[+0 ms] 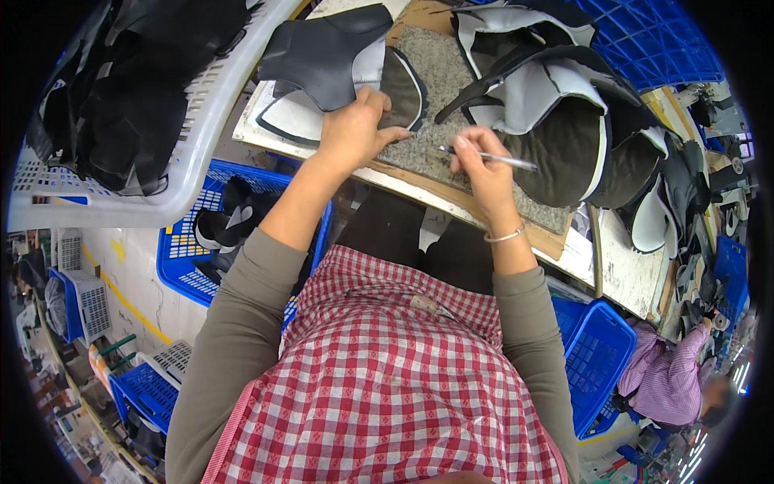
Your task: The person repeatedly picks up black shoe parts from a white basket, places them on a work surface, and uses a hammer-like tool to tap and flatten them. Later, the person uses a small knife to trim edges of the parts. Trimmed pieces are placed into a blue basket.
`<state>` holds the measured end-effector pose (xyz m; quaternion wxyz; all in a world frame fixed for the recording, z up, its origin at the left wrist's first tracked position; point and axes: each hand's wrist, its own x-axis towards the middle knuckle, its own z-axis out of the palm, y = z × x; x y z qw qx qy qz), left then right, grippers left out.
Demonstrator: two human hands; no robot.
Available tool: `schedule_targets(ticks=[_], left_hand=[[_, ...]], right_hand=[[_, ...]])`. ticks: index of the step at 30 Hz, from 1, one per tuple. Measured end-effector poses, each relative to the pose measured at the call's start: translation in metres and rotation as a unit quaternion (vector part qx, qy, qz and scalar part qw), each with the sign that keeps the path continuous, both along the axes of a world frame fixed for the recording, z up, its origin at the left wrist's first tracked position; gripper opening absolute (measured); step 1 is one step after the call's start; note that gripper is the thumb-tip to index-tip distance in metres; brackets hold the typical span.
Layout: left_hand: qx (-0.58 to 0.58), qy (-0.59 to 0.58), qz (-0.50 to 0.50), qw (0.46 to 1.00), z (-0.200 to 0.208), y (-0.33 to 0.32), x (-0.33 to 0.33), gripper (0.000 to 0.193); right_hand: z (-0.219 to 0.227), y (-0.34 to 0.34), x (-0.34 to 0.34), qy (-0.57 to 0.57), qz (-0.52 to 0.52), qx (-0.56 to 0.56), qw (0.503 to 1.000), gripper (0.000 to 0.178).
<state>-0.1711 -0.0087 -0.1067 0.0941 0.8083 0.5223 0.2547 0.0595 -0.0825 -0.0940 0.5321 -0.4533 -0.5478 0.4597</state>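
Note:
My left hand (352, 125) rests at the near edge of a black leather shoe-upper piece (322, 60). Its fingers curl over the piece, and the thumb stretches out to the right. Under that piece lie white-lined, dark-edged pieces (286, 117). In my right hand (486, 167) is a slim, clear-barrelled pen (516, 162), pinched between thumb and fingers. Its tip points left, close above a grey speckled mat (431, 89). Beside the right hand, several black upper pieces with white linings (556, 97) are heaped.
A white crate (197, 153) full of black pieces stands at the left. Below the bench is a blue basket (181, 270) with pieces in it. Other blue baskets (601, 355) stand at lower right and upper right (661, 40). Another person (665, 375) sits at the far right.

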Motion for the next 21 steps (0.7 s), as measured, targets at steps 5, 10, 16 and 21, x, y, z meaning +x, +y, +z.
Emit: schedule_targets(ticks=[5, 10, 16, 21], left_hand=[[-0.012, 0.001, -0.012, 1.0, 0.002, 0.001, -0.007, 0.043], [0.031, 0.072, 0.068, 0.995, -0.004, 0.007, -0.002, 0.031], [0.07, -0.008, 0.048, 0.996, -0.015, 0.01, -0.005, 0.038], [0.063, 0.005, 0.052, 0.997, -0.011, 0.007, -0.005, 0.04]], right_hand=[[-0.01, 0.045, -0.032, 0.022, -0.009, 0.029, 0.999, 0.014], [-0.024, 0.058, -0.038, -0.054, -0.033, 0.039, 0.997, 0.024], [-0.027, 0.056, -0.036, -0.073, -0.037, 0.048, 0.996, 0.026], [-0.028, 0.059, -0.04, -0.147, -0.063, 0.047, 0.986, 0.026]])
